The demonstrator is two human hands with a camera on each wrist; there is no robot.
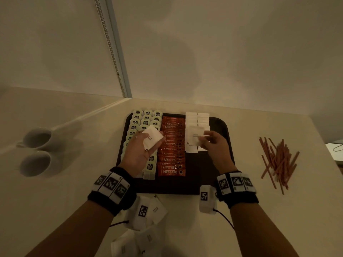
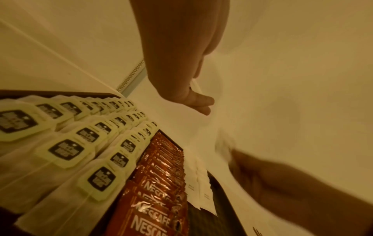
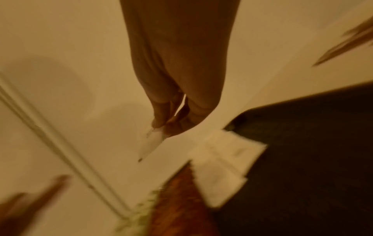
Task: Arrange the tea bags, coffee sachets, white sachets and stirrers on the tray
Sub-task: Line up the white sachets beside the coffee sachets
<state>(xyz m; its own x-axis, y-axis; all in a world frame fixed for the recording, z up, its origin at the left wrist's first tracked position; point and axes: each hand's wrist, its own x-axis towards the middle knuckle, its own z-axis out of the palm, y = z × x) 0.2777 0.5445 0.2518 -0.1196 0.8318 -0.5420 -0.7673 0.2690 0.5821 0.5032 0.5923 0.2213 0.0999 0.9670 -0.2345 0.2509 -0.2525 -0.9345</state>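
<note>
On the counter (image 1: 241, 210) lies a dark tray (image 1: 221, 127); tea bags (image 1: 146, 117) fill its 9 o'clock side, coffee sachets (image 1: 171, 145) its middle, and laid white sachets (image 1: 196, 117) sit toward 1 o'clock. The left hand (image 1: 141, 151) holds a small stack of white sachets (image 1: 153, 138) in curled fingers. The right hand (image 1: 213, 143) pinches one white sachet (image 1: 194, 136) above the laid rows. Stirrers (image 1: 278, 160) lie heaped at 3 o'clock, off the tray.

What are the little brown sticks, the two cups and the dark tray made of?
Stirrers: probably wood or plastic; thin, straight, reddish-brown, matte, too small to tell which.
Cups: likely glazed ceramic; white, smooth, faintly shiny, thick walls.
Tray: seems plastic; dark, smooth, with moulded rounded corners and a raised rim.
</note>
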